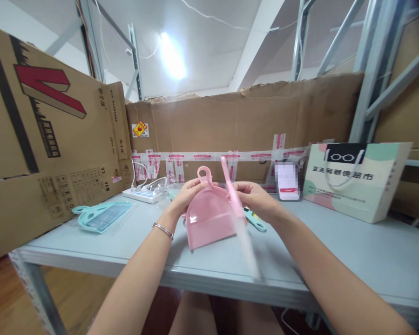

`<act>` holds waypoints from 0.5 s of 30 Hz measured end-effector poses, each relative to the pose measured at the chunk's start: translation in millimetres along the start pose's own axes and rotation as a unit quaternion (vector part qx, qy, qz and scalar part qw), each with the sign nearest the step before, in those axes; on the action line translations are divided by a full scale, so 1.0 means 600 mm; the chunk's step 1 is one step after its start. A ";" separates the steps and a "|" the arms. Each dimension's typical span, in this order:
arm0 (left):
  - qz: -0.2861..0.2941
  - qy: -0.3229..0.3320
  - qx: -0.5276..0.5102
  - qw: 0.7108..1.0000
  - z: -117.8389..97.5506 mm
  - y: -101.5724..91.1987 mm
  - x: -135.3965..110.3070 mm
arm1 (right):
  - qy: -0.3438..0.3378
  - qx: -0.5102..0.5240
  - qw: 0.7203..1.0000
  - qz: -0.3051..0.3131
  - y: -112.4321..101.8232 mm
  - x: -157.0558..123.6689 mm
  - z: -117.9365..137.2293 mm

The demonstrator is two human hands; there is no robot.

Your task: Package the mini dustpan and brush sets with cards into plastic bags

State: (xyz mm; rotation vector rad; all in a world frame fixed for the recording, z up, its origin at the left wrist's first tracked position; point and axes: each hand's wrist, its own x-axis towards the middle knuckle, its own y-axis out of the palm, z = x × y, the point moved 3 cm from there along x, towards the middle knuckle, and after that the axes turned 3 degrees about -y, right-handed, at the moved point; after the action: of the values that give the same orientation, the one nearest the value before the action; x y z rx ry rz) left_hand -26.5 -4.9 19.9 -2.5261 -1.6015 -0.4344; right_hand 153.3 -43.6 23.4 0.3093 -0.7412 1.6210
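Here, from my remote seat, I see the left hand (pixel 190 193) clamped on the top of the pink dustpan (pixel 209 218), held dead ahead at twelve o'clock, its mouth toward six. The right hand (pixel 253 197), nearer the pink-handled brush (pixel 234 201), pinches its handle. The brush's long axis slants from eleven o'clock to five, across the dustpan's three o'clock edge; I can't tell whether they touch.
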 end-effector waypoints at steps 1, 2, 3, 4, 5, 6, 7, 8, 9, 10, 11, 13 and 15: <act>-0.006 -0.001 0.000 1.000 0.002 0.001 0.001 | 0.019 -0.017 1.000 0.008 0.009 0.004 -0.001; -0.012 0.000 -0.003 1.000 0.004 0.003 0.002 | 0.038 -0.046 0.998 0.008 0.018 0.007 -0.003; -0.015 0.004 -0.010 1.000 0.006 0.005 0.002 | 0.054 -0.083 0.995 -0.002 0.026 0.007 -0.003; -0.012 0.011 -0.019 1.000 0.006 0.008 0.002 | 0.062 -0.121 0.991 -0.019 0.033 0.006 -0.003; -0.004 0.017 -0.028 0.999 0.007 0.012 0.002 | 0.063 -0.155 0.985 -0.035 0.040 0.005 -0.002; 0.007 0.021 -0.035 0.999 0.007 0.016 0.001 | 0.058 -0.182 0.981 -0.043 0.046 0.004 0.000; 0.020 0.023 -0.039 0.999 0.008 0.020 0.000 | 0.052 -0.201 0.977 -0.046 0.052 0.003 0.000; 0.030 0.024 -0.039 0.998 0.009 0.022 0.000 | 0.048 -0.215 0.974 -0.045 0.057 0.003 0.001; 0.037 0.024 -0.035 0.998 0.010 0.024 0.000 | 0.046 -0.227 0.972 -0.044 0.061 0.003 0.000; 0.039 0.024 -0.027 0.999 0.012 0.025 0.000 | 0.044 -0.237 0.969 -0.045 0.064 0.004 0.000; 0.036 0.027 -0.016 0.999 0.013 0.024 0.002 | 0.043 -0.245 0.967 -0.048 0.066 0.005 -0.001; 0.015 0.041 0.014 0.999 0.012 0.018 0.005 | 0.043 -0.253 0.965 -0.052 0.068 0.006 -0.003; -0.012 0.054 0.047 0.997 0.010 0.010 0.007 | 0.034 -0.254 0.965 -0.050 0.069 0.006 -0.005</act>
State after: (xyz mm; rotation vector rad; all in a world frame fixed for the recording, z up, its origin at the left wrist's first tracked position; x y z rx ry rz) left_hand -18.4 -2.2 15.9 -2.3746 -1.5763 -0.4761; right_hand 113.3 -40.3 11.3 -0.0786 -1.0382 1.2853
